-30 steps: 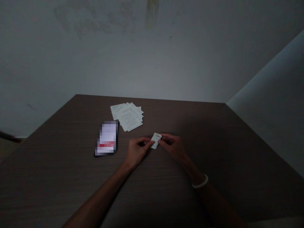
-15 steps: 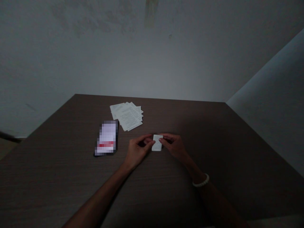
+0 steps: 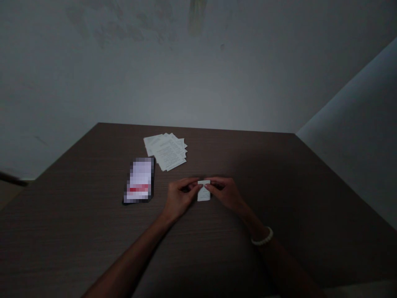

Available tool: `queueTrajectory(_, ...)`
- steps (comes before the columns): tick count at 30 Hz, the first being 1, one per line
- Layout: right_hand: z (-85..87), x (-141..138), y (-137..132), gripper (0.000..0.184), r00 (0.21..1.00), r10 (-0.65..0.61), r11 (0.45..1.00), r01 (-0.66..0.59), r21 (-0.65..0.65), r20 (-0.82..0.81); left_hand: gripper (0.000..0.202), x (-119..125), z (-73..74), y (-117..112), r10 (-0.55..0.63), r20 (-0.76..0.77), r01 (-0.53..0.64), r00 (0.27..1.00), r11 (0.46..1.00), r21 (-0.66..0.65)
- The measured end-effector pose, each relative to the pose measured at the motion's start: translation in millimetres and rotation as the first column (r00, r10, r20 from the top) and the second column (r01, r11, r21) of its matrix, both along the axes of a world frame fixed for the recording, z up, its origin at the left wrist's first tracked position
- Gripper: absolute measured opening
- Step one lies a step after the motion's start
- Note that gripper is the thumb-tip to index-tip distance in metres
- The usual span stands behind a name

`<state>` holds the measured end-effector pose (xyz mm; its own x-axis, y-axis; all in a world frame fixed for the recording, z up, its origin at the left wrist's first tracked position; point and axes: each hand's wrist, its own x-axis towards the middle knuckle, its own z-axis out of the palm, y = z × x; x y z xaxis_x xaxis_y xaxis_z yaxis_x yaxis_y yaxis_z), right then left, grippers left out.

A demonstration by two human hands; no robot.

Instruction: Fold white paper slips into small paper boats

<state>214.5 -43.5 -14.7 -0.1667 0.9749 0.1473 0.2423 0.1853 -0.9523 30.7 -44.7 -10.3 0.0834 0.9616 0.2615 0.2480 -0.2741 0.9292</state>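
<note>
A small, folded-looking piece of printed white paper is held between my two hands, just above or on the brown table. My left hand pinches its left side, thumb on the front face and fingers behind. From the right, my right hand grips it the same way, with the two thumb tips close together near its upper part. The fingertips behind the paper are hidden. A pale beaded bracelet circles my right wrist.
Several printed white sheets lie in a fanned, overlapping pile beyond my left hand. Left of that hand is a phone with a lit, pixelated screen. A grey wall stands along the table's far edge.
The paper has shifted slightly toward me and to the left. My right thumb has moved left across it, closer to my left thumb. Pile and phone have not moved.
</note>
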Motion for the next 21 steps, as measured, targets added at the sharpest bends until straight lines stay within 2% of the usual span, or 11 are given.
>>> queueTrajectory(11, 1.6, -1.2, -1.0, 0.02, 1.0, -0.006, 1.0, 0.006, -0.004, -0.018, 0.022, 0.0, 1.7, -0.3, 0.016, 0.001, -0.016, 1.0, 1.0, -0.009)
queueTrajectory(18, 0.5, -1.1, -0.6, 0.019, 1.0, -0.027, 1.0, 0.027, -0.007, -0.01, 0.027, 0.7, -1.1, -0.1, 0.033, 0.028, -0.03, 0.999, 0.995, -0.099)
queueTrajectory(21, 1.1, -0.9, -0.9, 0.018, 1.0, -0.026, 1.0, 0.026, -0.01, -0.003, 0.026, 0.0, -3.6, 0.8, 0.012, 0.033, -0.009, 0.999, 0.995, -0.096)
